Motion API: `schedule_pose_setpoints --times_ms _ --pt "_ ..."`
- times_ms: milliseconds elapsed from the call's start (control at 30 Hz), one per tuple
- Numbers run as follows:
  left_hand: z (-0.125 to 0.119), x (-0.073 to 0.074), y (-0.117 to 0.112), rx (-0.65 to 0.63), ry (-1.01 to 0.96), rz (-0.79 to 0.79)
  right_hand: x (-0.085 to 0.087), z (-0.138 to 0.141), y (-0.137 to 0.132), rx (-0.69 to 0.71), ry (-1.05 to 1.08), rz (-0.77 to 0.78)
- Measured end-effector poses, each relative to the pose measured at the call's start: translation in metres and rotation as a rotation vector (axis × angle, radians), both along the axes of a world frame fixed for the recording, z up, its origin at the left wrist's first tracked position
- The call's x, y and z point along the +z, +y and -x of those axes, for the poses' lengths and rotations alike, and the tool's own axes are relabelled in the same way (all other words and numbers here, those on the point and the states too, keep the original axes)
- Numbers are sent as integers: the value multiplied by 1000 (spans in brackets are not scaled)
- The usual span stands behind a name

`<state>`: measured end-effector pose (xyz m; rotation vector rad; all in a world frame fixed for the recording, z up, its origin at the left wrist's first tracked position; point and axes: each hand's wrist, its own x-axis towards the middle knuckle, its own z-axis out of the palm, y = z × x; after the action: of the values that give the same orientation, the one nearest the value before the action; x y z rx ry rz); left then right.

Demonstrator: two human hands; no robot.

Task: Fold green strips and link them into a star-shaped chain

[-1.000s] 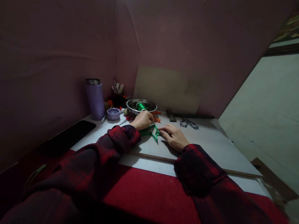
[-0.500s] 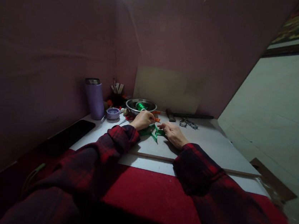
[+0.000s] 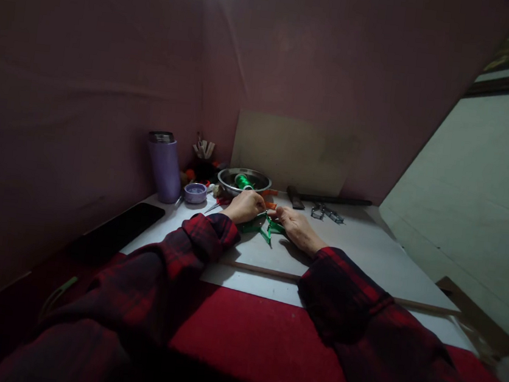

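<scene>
A green star-shaped frame [image 3: 265, 234] with narrow arms is tilted just above the white board, between my two hands. My left hand [image 3: 244, 206] is closed, its fingertips pinched at the star's upper part, and it covers part of the left side. On the other side, my right hand [image 3: 298, 229] has its thumb and fingers closed around the right arm of the star. Whether a thread runs between the fingers is too small to make out. Just behind my left hand, a spool of green thread [image 3: 243, 182] lies in a metal bowl [image 3: 265, 185].
Orange strips [image 3: 270, 205] lie by the bowl. A hammer [image 3: 295, 197] and small metal frames [image 3: 333, 215] are behind my right hand. At left stand a purple tumbler [image 3: 164, 168] and its lid [image 3: 195, 193], with a black phone [image 3: 119, 231] in front. Pointed scissors [image 3: 213, 207] lie near my left wrist.
The view has shifted slightly, so most things sit a little farther right. Both hands stay at the green star, with only a slight shift of the fingers.
</scene>
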<state>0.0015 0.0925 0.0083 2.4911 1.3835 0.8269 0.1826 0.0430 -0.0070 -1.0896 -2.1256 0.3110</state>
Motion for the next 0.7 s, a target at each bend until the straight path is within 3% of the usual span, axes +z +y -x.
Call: schedule_pose_setpoints --times_ms 500,700 --pt "1 22 -14 -10 242 -27 0 -1 2 1 172 179" --pt "-2 22 -15 -13 265 -38 -2 -2 5 21 113 126"
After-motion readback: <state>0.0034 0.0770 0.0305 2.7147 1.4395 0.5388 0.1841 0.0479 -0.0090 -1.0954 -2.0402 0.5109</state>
